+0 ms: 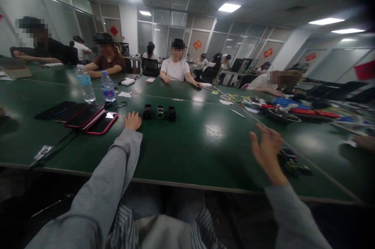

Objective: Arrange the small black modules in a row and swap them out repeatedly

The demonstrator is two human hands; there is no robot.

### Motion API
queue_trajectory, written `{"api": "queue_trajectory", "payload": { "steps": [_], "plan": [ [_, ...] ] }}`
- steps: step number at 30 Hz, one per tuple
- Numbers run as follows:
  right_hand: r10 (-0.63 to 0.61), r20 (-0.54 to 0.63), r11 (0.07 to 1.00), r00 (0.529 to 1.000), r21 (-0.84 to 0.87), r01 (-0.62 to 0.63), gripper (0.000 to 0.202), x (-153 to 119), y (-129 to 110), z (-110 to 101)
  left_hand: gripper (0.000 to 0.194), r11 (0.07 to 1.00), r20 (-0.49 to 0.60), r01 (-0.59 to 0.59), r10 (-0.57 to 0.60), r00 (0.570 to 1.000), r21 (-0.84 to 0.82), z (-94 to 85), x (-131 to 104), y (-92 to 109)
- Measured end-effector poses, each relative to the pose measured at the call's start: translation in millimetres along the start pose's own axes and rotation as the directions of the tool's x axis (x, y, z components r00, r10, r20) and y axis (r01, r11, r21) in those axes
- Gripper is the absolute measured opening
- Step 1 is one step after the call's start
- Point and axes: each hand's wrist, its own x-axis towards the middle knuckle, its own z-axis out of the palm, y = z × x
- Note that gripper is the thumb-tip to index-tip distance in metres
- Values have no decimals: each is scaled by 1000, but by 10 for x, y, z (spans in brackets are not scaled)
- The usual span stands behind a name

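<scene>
Take the middle block (159,111) of three small, boxy devices as the clock's centre, with 12 pointing straight away from the wearer. It stands on the green table (190,155) and shows a paler, shinier front than its neighbours. The left block (147,112) is just beside it at 9 o'clock, the right block (172,114) just beside it at 3, with narrow gaps between.

All three look light, stiff and hard-shelled. The shiny front may be glass or smooth plastic, so it could be slippery and easily scratched; the opposite side walls seem the safest hold, between thumb and forefinger.

The left hand (133,120) is palm-down toward 9 o'clock, right beside the left block, fingers loosely spread and apparently empty; whether a fingertip touches that block I cannot tell. The right hand (266,145) hangs at 4 o'clock, well apart from the row, fingers loose and parted with nothing visibly held. Near its wrist lie dark gadgets (289,154), too blurred to identify.

Farther out, dark phone-like slabs (83,116) lie at 9 o'clock, two water bottles (108,87) stand at 10, a white-shirted person (175,68) sits near 12, and a cluttered heap (301,112) spreads at 3.
</scene>
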Motion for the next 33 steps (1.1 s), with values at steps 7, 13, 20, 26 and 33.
{"api": "queue_trajectory", "payload": {
  "steps": [7,13,20,26,33],
  "plan": [
    [-499,346,855,795,347,386,62,-51,-2367,1290,48,1000,0,6,-6,1000,6,9,13,-1],
    [-473,438,869,764,375,323,55,10,-2685,1572,47,1000,-18,11,-11,1000,-5,60,37,-13],
    [-360,318,918,877,288,272,47,55,-2279,1318,49,1000,-15,3,-3,1000,-17,84,59,-41],
    [-503,461,836,731,476,274,53,-49,-1978,1110,49,1000,-5,2,-2,1000,-18,86,55,-46],
    [-633,487,747,602,587,310,56,-289,-1028,302,49,1000,-19,4,-5,1000,-5,84,43,-33]
  ]
}}
